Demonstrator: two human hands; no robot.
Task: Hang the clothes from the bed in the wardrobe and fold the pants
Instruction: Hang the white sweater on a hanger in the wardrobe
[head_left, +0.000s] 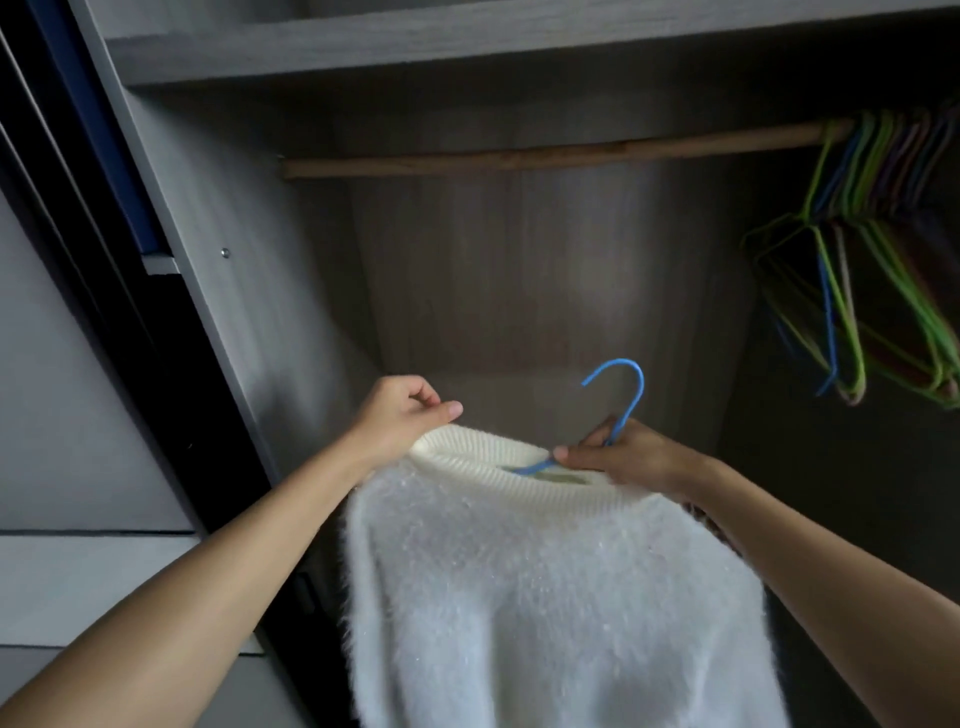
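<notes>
A fluffy white sweater hangs in front of me inside the open wardrobe. My left hand grips the left side of its ribbed collar. A blue wire hanger pokes out of the neck opening, hook up, and my right hand pinches its neck just above the collar. The hanger's shoulders are hidden inside the sweater. A wooden rail crosses the wardrobe well above the hook.
Several bare green, blue and pink hangers crowd the rail's right end. The rail's left and middle stretch is bare. A grey shelf runs above, the wardrobe's side panel stands at the left.
</notes>
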